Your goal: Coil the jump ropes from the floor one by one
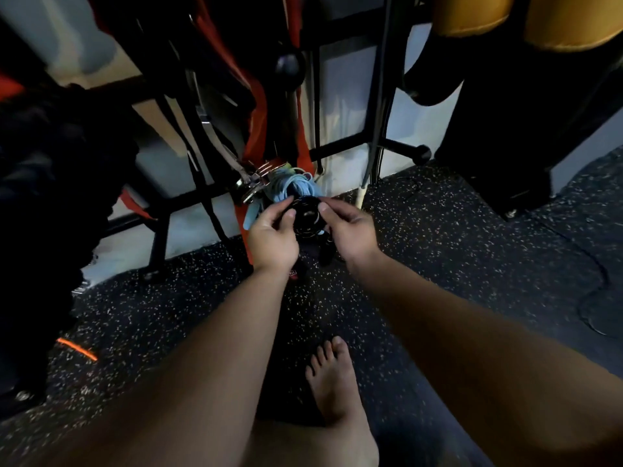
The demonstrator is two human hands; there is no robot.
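Coil of black jump rope (307,217) sits between both hands, lifted off the floor (472,247) and held above its far edge, where the speckled mat meets the wall. The left hand (273,237) pinches the coil's left side, thumb on the near face and fingers curled behind. The right hand (350,230) pinches the opposite side the same way, so both grips are narrow and closed on the rope. The loops face the camera roughly flat-on, their ring standing between the two thumbs, with neither hand nearer than the other. Dark shapes hang just below the coil; they may be its handles, but the dimness hides them.

Just behind the coil, touching or nearly so, a light blue rope (296,187) hangs bundled from the black rack (340,148), beside orange straps (259,129). Judging from this, the black rope looks wound and ready to hang, so the move turns on carrying it straight away from the body toward that rack.

Toward the floor's right edge a thin dark cord (596,284) lies in a loose curve, possibly another rope to gather; the right hand is on its side. A bare foot (333,389) stands on the near floor
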